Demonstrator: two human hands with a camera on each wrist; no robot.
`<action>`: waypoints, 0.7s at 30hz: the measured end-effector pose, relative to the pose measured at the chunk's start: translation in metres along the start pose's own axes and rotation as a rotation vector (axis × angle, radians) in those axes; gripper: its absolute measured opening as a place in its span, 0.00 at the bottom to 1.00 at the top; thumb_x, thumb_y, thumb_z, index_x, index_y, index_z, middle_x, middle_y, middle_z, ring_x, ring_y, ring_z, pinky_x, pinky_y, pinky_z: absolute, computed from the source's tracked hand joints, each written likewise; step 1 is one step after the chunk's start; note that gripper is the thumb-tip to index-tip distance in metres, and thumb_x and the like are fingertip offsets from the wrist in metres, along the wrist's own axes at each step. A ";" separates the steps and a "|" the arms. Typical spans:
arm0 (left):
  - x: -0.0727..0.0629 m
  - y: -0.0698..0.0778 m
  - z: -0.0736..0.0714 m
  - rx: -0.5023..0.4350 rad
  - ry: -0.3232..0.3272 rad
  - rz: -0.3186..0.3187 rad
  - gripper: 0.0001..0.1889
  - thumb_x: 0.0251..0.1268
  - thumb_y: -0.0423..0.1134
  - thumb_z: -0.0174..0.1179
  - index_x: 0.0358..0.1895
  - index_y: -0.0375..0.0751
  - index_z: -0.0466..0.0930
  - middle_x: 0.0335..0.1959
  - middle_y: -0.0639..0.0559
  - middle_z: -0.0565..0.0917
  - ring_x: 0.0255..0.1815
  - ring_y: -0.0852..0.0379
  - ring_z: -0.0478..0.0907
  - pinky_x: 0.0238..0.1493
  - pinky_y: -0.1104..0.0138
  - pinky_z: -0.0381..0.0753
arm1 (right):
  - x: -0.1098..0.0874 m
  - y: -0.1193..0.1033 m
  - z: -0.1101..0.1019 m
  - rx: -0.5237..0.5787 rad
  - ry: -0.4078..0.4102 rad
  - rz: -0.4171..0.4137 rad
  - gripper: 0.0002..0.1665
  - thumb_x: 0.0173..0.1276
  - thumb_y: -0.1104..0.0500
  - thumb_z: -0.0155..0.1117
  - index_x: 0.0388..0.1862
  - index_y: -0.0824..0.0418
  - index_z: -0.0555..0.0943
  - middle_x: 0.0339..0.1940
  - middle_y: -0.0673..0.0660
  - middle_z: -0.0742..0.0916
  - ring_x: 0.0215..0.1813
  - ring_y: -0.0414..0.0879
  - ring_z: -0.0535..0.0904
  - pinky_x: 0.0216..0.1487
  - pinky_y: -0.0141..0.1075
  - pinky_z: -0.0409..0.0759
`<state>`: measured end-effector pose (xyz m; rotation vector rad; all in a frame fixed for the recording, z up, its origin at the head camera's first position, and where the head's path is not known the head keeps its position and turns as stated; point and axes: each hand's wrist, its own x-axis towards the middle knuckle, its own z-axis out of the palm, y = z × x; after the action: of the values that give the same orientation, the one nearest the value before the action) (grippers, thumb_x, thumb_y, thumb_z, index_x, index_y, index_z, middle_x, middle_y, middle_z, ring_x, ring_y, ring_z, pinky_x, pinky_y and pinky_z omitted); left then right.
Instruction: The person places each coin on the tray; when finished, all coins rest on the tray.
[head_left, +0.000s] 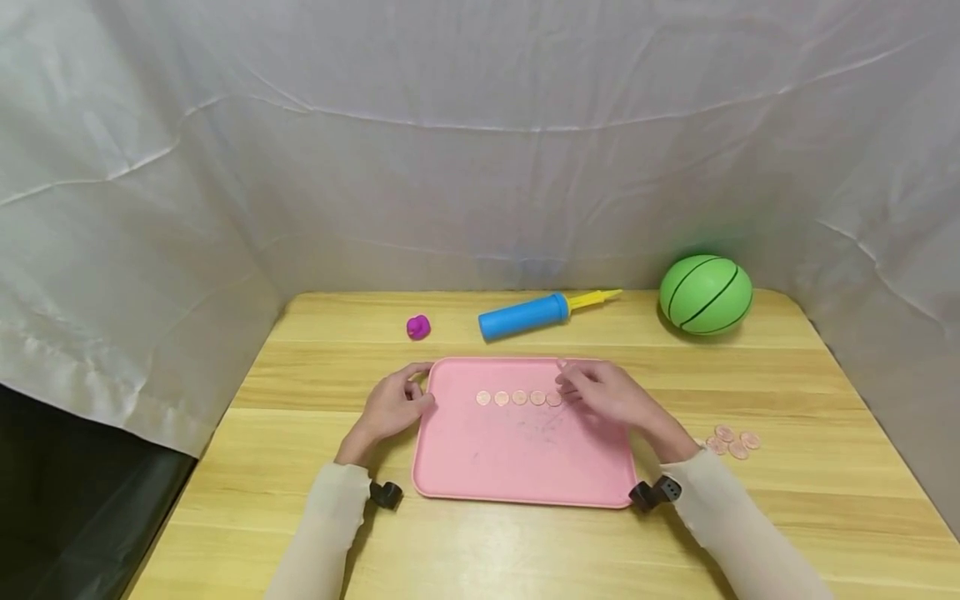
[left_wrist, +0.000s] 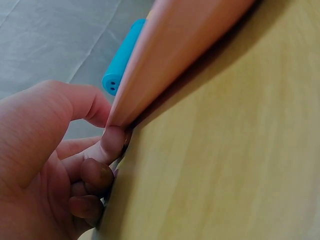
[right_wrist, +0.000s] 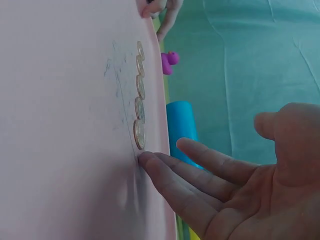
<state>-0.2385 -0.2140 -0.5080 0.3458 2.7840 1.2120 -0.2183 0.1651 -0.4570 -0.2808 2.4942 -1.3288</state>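
Where the pink tray (head_left: 480, 471) meets the left hand (head_left: 392, 406), thumb and forefinger bend onto its left rim; the grip looks light, probably there to keep the tray from sliding. The other fingers of that hand curl below, and in the left wrist view the rim ends between the digits.

Right hand (head_left: 611, 395) is slack, grasping nothing: fingers extended, thumb well off them. In the right wrist view one fingertip meets the tray just beyond the end coin, perhaps to check or nudge its place; whether it touches that coin, cannot tell.

Five coins (head_left: 520, 397) lie flat inside the tray, in a straight row nearer the far rim than the near one. Neighbours sit very close, apparently spaced by eye for an even line. Scuff marks run on the tray floor just nearside of them.

Loose coins (head_left: 738, 451) cluster on the wooden table (head_left: 487, 550) to the right, beside the right forearm, handy for that hand; the sleeve hides part of the group.

Purple duck (head_left: 418, 327), blue pump (head_left: 525, 317) and green ball (head_left: 705, 295) stand along the back, seemingly kept out of the working area.
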 end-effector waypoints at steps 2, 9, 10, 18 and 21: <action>0.000 0.000 0.000 -0.001 -0.002 -0.002 0.31 0.67 0.35 0.65 0.76 0.39 0.78 0.21 0.56 0.81 0.21 0.63 0.71 0.35 0.68 0.70 | -0.001 0.002 -0.002 0.057 -0.021 0.007 0.39 0.91 0.41 0.42 0.65 0.75 0.82 0.59 0.71 0.90 0.61 0.62 0.90 0.65 0.52 0.88; 0.000 0.001 0.000 0.006 -0.007 -0.009 0.31 0.68 0.36 0.65 0.76 0.40 0.77 0.20 0.57 0.80 0.21 0.61 0.70 0.32 0.68 0.68 | -0.008 0.014 -0.015 0.330 -0.110 0.102 0.52 0.90 0.33 0.30 0.74 0.80 0.72 0.66 0.78 0.85 0.67 0.67 0.87 0.66 0.50 0.87; 0.000 0.001 0.000 0.007 -0.008 -0.006 0.31 0.68 0.36 0.65 0.76 0.40 0.77 0.20 0.57 0.79 0.21 0.61 0.70 0.32 0.69 0.68 | -0.010 0.016 -0.018 0.355 -0.115 0.115 0.52 0.90 0.33 0.29 0.75 0.80 0.71 0.67 0.78 0.85 0.68 0.67 0.87 0.67 0.50 0.87; 0.000 0.002 -0.002 -0.005 -0.006 -0.008 0.32 0.67 0.36 0.65 0.76 0.40 0.77 0.20 0.57 0.80 0.21 0.61 0.70 0.31 0.69 0.67 | -0.028 0.027 -0.042 0.395 -0.122 0.122 0.55 0.89 0.30 0.28 0.78 0.80 0.68 0.69 0.78 0.84 0.69 0.64 0.87 0.67 0.46 0.87; -0.001 0.002 -0.001 -0.008 -0.009 -0.014 0.32 0.67 0.36 0.65 0.76 0.41 0.77 0.21 0.57 0.80 0.21 0.60 0.71 0.32 0.69 0.68 | -0.038 0.032 -0.052 0.368 -0.111 0.114 0.55 0.88 0.29 0.28 0.78 0.79 0.69 0.70 0.77 0.84 0.68 0.62 0.88 0.65 0.44 0.88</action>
<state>-0.2371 -0.2138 -0.5064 0.3292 2.7679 1.2155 -0.2019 0.2349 -0.4502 -0.1225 2.0915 -1.6375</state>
